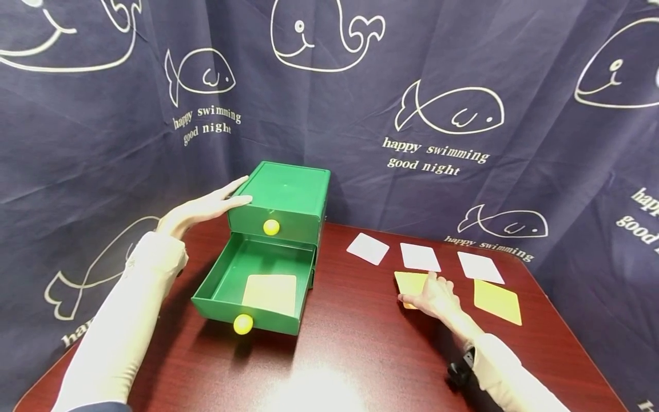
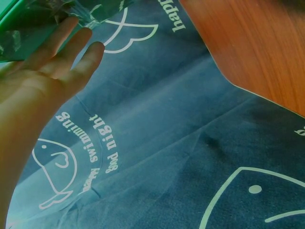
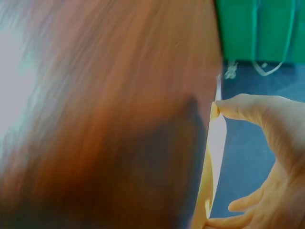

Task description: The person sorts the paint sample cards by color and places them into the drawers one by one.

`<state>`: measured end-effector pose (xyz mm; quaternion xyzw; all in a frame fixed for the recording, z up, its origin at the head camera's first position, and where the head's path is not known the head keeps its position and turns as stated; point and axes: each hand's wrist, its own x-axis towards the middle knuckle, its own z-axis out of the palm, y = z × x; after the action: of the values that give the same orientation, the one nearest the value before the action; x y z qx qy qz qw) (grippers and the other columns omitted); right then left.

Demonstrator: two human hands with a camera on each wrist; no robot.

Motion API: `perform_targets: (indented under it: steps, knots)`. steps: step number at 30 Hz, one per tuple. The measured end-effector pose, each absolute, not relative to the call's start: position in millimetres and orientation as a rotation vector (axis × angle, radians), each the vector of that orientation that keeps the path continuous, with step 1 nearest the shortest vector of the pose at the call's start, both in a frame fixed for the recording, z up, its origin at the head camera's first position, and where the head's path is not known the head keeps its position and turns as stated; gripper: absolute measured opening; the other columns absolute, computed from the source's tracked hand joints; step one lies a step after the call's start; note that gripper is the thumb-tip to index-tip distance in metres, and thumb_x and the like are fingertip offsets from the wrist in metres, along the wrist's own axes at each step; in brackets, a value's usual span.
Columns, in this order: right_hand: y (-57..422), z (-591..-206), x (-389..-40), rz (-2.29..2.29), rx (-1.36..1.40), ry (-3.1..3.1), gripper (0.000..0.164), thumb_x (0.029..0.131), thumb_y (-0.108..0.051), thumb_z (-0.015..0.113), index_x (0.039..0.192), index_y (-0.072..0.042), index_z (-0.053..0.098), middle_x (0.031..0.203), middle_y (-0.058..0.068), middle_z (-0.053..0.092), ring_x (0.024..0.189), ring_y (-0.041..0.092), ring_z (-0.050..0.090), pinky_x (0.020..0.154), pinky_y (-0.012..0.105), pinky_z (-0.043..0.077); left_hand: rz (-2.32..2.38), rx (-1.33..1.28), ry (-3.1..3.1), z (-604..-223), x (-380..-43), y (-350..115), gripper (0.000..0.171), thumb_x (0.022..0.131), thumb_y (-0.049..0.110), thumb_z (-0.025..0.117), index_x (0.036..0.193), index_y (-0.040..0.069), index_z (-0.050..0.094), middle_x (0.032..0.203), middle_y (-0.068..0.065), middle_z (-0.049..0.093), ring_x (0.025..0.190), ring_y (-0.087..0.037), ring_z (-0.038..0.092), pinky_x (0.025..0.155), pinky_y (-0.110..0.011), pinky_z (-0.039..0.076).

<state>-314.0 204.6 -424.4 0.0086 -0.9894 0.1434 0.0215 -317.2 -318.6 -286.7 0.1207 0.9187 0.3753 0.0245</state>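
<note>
My left hand (image 1: 203,207) rests on the left top edge of a green two-drawer cabinet (image 1: 288,183), thumb and fingers extended. In the left wrist view, its straight fingers (image 2: 86,62) lie along the cabinet's side. The lower drawer (image 1: 231,313) is pulled out, and a pale yellow card (image 1: 270,292) lies in it. On the right side of the table, my right hand (image 1: 437,298) holds a yellow card (image 1: 407,281) by opposite edges. The right wrist view shows that card (image 3: 206,176) slightly bowed between thumb and fingertips.
Three white cards, left (image 1: 368,249), middle (image 1: 420,257) and right (image 1: 480,267), lie in a row toward the back of the table (image 1: 355,320). Another yellow card (image 1: 497,301) lies right of my right hand. A dark blue curtain (image 1: 340,114) hangs close behind.
</note>
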Motion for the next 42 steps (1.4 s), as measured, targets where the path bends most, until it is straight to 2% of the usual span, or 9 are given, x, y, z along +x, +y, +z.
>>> perform_targets:
  steps: [5,11,15,20,28,32,36,42]
  knots:
    - [190,-406,-305,0.557,0.166,-3.026,0.101,0.066,-0.060,0.076,0.136,0.002,0.039,0.114,0.025,0.055,0.107,0.042,0.052,0.075,0.059,0.048,1.158,0.374,2.843,-287,-317,-318,0.078,0.097,0.054,0.046,0.157,0.027,0.005,0.164,0.003,0.007,0.150,-0.022,0.005,0.123,-0.052,0.008]
    - [166,-382,-293,0.617,0.352,-2.935,0.099,0.069,-0.056,0.077,0.140,0.000,0.039,0.118,0.020,0.057,0.103,0.034,0.055,0.075,0.051,0.050,1.167,0.375,2.839,-287,-316,-318,0.076,0.097,0.054,0.046,0.156,0.030,0.005,0.164,0.003,0.007,0.150,-0.022,0.005,0.123,-0.052,0.007]
    - [152,-371,-288,0.645,0.437,-2.892,0.098,0.068,-0.054,0.079,0.139,0.002,0.040,0.114,0.018,0.059,0.098,0.030,0.055,0.071,0.043,0.050,1.186,0.375,2.824,-287,-315,-318,0.077,0.096,0.055,0.047,0.156,0.033,0.005,0.163,0.004,0.008,0.150,-0.021,0.006,0.123,-0.051,0.008]
    - [135,-358,-279,0.653,0.535,-2.852,0.091,0.068,-0.052,0.079,0.133,0.002,0.045,0.112,0.017,0.061,0.095,0.029,0.056,0.074,0.041,0.050,1.196,0.366,2.813,-287,-314,-320,0.077,0.095,0.057,0.048,0.156,0.034,0.005,0.163,0.007,0.009,0.150,-0.020,0.007,0.122,-0.051,0.008]
    - [113,-343,-268,0.706,0.713,-2.773,0.087,0.067,-0.047,0.082,0.136,-0.010,0.044,0.109,0.012,0.063,0.091,0.024,0.055,0.074,0.034,0.046,1.192,0.381,2.828,-287,-316,-319,0.077,0.097,0.054,0.047,0.156,0.029,0.005,0.164,0.001,0.008,0.150,-0.022,0.005,0.123,-0.051,0.007]
    - [104,-337,-263,0.851,0.857,-2.708,0.075,0.065,-0.041,0.085,0.127,-0.018,0.049,0.100,0.007,0.063,0.089,0.021,0.054,0.075,0.033,0.046,1.190,0.379,2.832,-286,-316,-319,0.077,0.097,0.053,0.047,0.156,0.029,0.005,0.164,0.001,0.008,0.150,-0.021,0.005,0.123,-0.050,0.007]
    - [94,-330,-256,1.032,0.990,-2.681,0.066,0.064,-0.033,0.087,0.115,-0.016,0.049,0.093,0.003,0.059,0.086,0.019,0.055,0.071,0.028,0.049,1.194,0.375,2.823,-287,-315,-319,0.077,0.096,0.054,0.049,0.156,0.032,0.006,0.163,0.002,0.009,0.150,-0.021,0.006,0.123,-0.051,0.008]
    - [78,-321,-240,0.979,0.957,-2.790,0.075,0.067,-0.046,0.082,0.129,-0.022,0.046,0.103,-0.005,0.057,0.087,0.013,0.054,0.075,0.029,0.048,1.210,0.369,2.811,-287,-315,-320,0.077,0.096,0.054,0.049,0.156,0.033,0.006,0.163,0.004,0.008,0.150,-0.020,0.006,0.123,-0.051,0.008]
